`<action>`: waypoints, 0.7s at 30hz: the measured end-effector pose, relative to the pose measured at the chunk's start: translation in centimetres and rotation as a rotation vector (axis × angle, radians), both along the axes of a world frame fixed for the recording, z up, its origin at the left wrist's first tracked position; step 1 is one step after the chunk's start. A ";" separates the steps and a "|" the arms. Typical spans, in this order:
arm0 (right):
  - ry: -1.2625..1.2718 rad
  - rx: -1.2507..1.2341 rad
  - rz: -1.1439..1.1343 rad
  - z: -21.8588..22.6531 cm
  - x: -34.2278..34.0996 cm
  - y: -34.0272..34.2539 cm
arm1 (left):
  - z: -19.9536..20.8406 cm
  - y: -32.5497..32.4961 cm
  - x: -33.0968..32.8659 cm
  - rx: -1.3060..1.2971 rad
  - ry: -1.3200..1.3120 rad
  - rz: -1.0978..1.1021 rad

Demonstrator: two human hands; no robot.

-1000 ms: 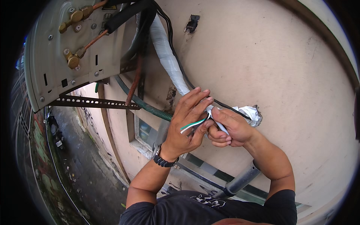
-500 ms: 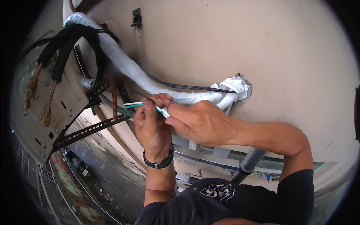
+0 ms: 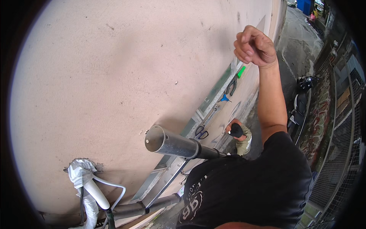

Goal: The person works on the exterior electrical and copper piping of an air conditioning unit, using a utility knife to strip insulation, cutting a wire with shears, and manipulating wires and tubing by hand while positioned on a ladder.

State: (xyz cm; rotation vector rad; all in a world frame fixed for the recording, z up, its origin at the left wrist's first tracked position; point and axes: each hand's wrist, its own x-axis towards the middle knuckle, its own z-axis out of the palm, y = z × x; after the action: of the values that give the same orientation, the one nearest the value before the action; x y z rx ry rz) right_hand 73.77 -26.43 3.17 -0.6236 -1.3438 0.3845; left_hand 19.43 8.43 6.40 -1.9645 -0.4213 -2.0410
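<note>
My right hand (image 3: 256,47) is raised at the upper right, in front of the wall, with its fingers curled in toward the palm. Whatever lies inside the curl, if anything, is hidden. Just below it is a small bright green tool (image 3: 241,71) at the window ledge, with dark pliers (image 3: 231,86) beside it. Further down the ledge come a blue tool (image 3: 225,98), an adjustable wrench (image 3: 212,114) and a pair of scissors (image 3: 201,132). My left hand is outside the picture.
A grey open-ended pipe (image 3: 179,145) juts out in front of my body. White-wrapped tubing (image 3: 82,173) comes out of a wall hole at lower left, beside a thin white hose (image 3: 114,185). Far below, a person in a dark cap (image 3: 242,137) is by the wall; motorbikes (image 3: 300,103) line the alley.
My view has swung to the right, off the metal bracket. Earlier both hands held white and green wires by the wrapped pipe; now the right is raised and the left is out of sight.
</note>
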 end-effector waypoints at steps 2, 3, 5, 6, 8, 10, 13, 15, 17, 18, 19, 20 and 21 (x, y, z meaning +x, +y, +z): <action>0.536 0.175 -0.297 -12.2 4.2 -4.6 | -0.4 0.0 0.1 -0.023 -0.009 0.050; 0.753 0.047 -0.679 -19.1 5.2 -5.6 | -0.5 0.1 0.3 -0.037 -0.018 0.070; 0.835 -0.668 -1.105 -33.4 5.3 -4.3 | 0.7 -1.4 1.0 -0.037 0.020 0.131; 0.600 -0.980 -1.266 -39.1 3.5 -3.1 | 0.9 -1.5 1.0 -0.048 0.006 0.153; 0.383 -1.178 -1.247 -46.0 -0.6 -0.1 | 1.1 -1.3 1.3 -0.076 -0.018 0.196; 0.046 -1.084 -1.303 -47.0 -4.8 3.8 | 1.0 -0.6 0.9 -0.107 -0.049 0.242; -0.162 -1.167 -1.013 -45.6 -10.7 9.3 | 1.0 -0.8 0.4 -0.151 -0.062 0.314; -0.392 -0.966 -0.957 -45.7 -12.8 12.4 | 1.1 -0.7 0.2 -0.126 -0.040 0.360; -0.640 -0.861 -0.897 -45.6 -13.2 14.4 | 0.7 -1.2 0.5 -0.101 -0.076 0.439; -0.749 -0.836 -0.871 -45.5 -13.4 15.2 | 0.2 0.0 -2.2 -0.129 -0.011 0.364; -0.864 -0.786 -0.832 -45.4 -13.8 16.5 | 0.1 0.3 -3.6 -0.069 0.046 0.308; -0.909 -0.862 -0.781 -45.5 -14.2 17.1 | 0.0 -0.1 -4.7 -0.008 0.103 0.269; -0.963 -0.914 -0.725 -46.0 -14.1 17.4 | 0.0 -1.0 -4.7 -0.102 0.097 0.306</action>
State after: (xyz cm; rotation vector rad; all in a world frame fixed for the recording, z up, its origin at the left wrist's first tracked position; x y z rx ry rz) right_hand 59.69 -9.07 -42.79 -2.1828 -1.6572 0.0509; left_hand 14.71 7.46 6.42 -1.9084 -0.7648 -1.7577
